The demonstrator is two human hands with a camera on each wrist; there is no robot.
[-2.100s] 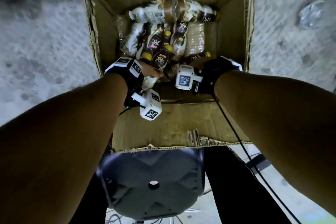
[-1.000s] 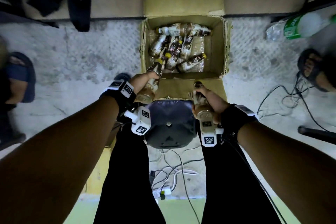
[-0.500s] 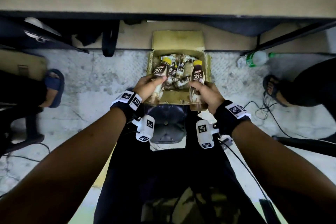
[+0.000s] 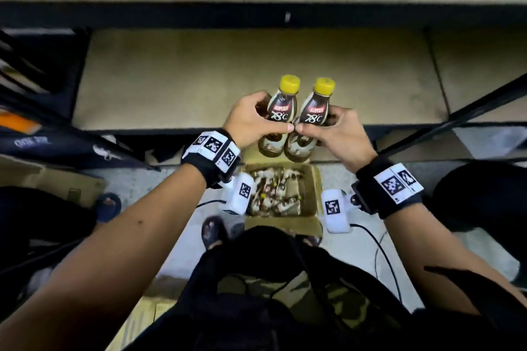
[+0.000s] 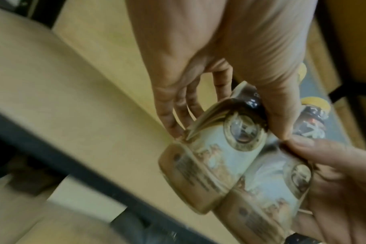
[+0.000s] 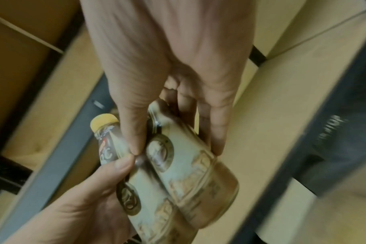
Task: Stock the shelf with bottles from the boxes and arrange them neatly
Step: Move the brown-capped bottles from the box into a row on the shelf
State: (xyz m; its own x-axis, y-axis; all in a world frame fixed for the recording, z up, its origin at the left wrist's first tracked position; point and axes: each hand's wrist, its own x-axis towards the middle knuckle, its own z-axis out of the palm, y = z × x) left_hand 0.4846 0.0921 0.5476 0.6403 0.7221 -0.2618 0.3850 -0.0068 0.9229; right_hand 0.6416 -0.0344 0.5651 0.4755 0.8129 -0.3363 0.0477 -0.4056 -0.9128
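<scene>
Two brown coffee bottles with yellow caps are held upright, side by side and touching, just above the front edge of the tan shelf board point(image 4: 216, 80). My left hand point(image 4: 256, 122) grips the left bottle point(image 4: 282, 107) and my right hand point(image 4: 338, 129) grips the right bottle point(image 4: 316, 111); the thumb tips almost meet. In the left wrist view my left hand point(image 5: 226, 132) wraps its bottle point(image 5: 215, 158). In the right wrist view my right hand point(image 6: 178, 148) wraps its bottle point(image 6: 196, 175). The shelf board bears nothing.
An open cardboard box point(image 4: 315, 182) with several more bottles point(image 4: 273, 194) sits on the floor below my wrists. Dark metal shelf rails point(image 4: 199, 13) frame the board. Cables point(image 4: 379, 248) trail on the floor, and another person's sandalled foot point(image 4: 108, 205) is at the left.
Both hands took a bottle each out of the box, lifted them upright and brought them together up at the shelf. The view rose from the box to the shelf.
</scene>
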